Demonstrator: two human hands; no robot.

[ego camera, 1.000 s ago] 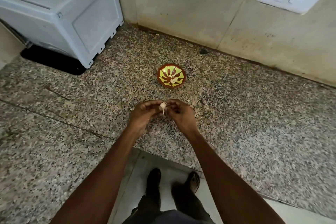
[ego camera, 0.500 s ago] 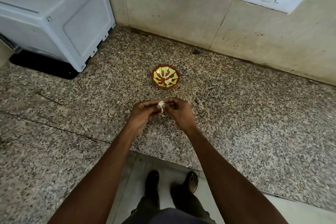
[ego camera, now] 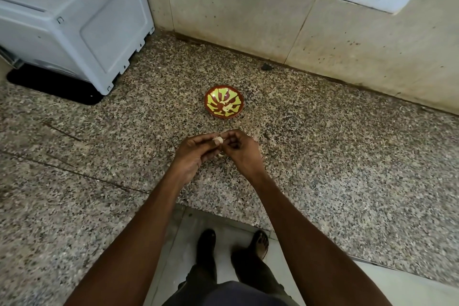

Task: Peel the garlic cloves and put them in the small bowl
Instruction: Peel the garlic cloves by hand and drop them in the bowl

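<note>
A garlic clove [ego camera: 218, 141] is held between the two hands above the speckled granite worktop [ego camera: 335, 156], just in front of the person. The small bowl [ego camera: 223, 102], red-brown with a yellow pattern, stands on the worktop directly beyond the hands, toward the wall, near them but not touching. The way from the clove to the bowl is therefore straight forward, with nothing lying between. Both hands are at almost the same distance from the bowl; the right hand [ego camera: 242, 153] is perhaps slightly nearer, but this is only a judgement.

The left hand [ego camera: 196, 154] is curled, and the clove is pinched at its fingertips, with the pale end of the clove showing at the top. The right hand is also half closed, and its fingertips are set against the same clove from the other side, as if the skin is being picked at. A small pale piece [ego camera: 221, 155], probably loose skin, can be seen below the clove between the two hands. The long axis of the clove cannot be told with certainty, because most of it is covered by the fingers.

Inside the bowl a few pale pieces [ego camera: 227, 107] are seen, which are judged to be cloves already peeled. So the task seems to be partly done, and the step in hand is taken to be the peeling of this clove. A white appliance [ego camera: 74, 20] stands well apart on the left.
</note>
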